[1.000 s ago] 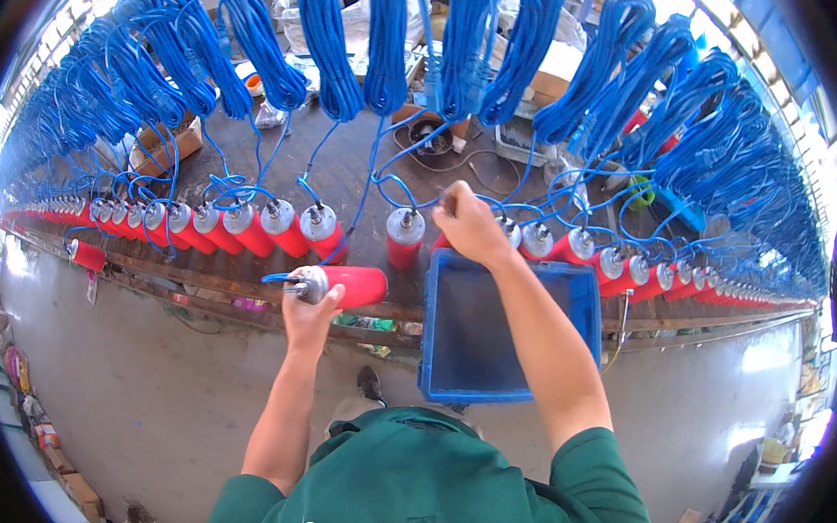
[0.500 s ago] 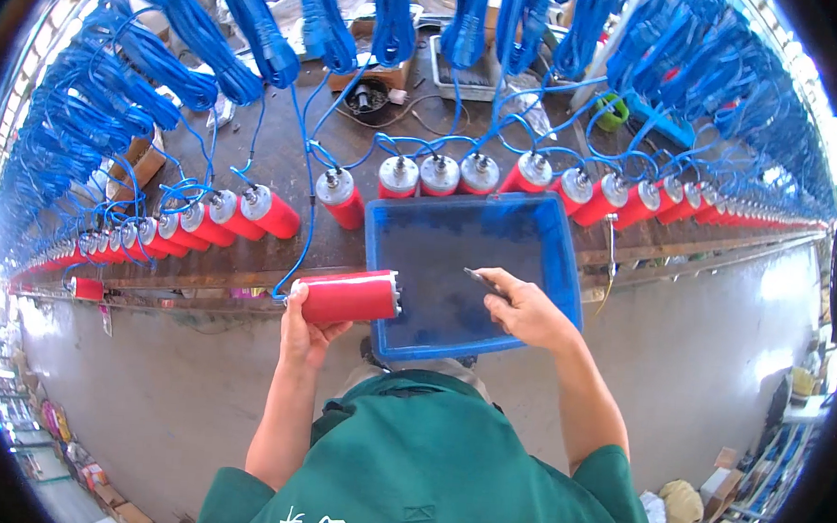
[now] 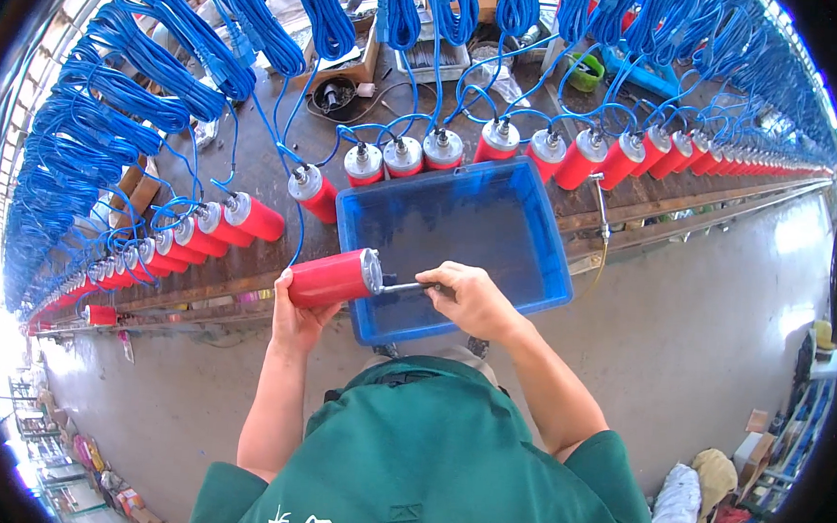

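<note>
My left hand (image 3: 295, 319) grips a red cylinder (image 3: 325, 278) from its left end and underside, holding it nearly level. A silver end cap (image 3: 372, 271) with small fasteners faces right. In my right hand (image 3: 478, 302) is a slim tool (image 3: 404, 287) with a metal shaft; most of its dark handle is hidden by the fingers. The tool's tip is at the cap's face, and whether it sits on a fastener is too small to tell. Below and behind both hands is a blue plastic bin (image 3: 557, 280) at the bench edge.
Red cylinders (image 3: 622, 162) with silver caps and blue cords line the dark bench (image 3: 253, 163). Coiled blue cables (image 3: 323, 15) hang above. A metal fitting with a yellow hose (image 3: 604, 214) hangs at the bench edge. A green container (image 3: 584, 73) stands farther back.
My right hand has moved left, bringing the tool from apart to the cylinder's cap. The cylinder has turned slightly so its cap shows more. The whole view has shifted and tilted.
</note>
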Motion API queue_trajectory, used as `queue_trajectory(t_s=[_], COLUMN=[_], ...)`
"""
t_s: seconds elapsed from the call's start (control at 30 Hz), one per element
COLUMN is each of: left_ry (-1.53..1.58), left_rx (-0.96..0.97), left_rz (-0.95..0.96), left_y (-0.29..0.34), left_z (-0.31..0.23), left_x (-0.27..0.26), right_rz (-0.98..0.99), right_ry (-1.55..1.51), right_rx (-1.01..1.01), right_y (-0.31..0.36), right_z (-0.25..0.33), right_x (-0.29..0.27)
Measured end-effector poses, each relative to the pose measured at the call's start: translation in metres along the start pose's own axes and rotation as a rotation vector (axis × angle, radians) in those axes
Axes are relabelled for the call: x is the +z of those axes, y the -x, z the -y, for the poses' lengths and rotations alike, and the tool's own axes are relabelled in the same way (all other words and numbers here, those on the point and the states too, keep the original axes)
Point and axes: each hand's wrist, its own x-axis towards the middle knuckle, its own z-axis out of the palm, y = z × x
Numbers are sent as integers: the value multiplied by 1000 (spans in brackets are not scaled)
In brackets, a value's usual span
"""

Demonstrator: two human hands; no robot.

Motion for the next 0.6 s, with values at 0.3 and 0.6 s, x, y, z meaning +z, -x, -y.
queue_trajectory(t_s=[0.3, 0.6], left_ry=[-36, -67], left_rx=[27, 26], left_rz=[-36, -47], left_y=[0, 2], left_z=[2, 2], left_x=[-4, -1], right_rz=[-18, -22], right_ry=[36, 127], right_rx=[-64, -91], right_y=[-2, -5], right_z=[-11, -4], right_x=[13, 10])
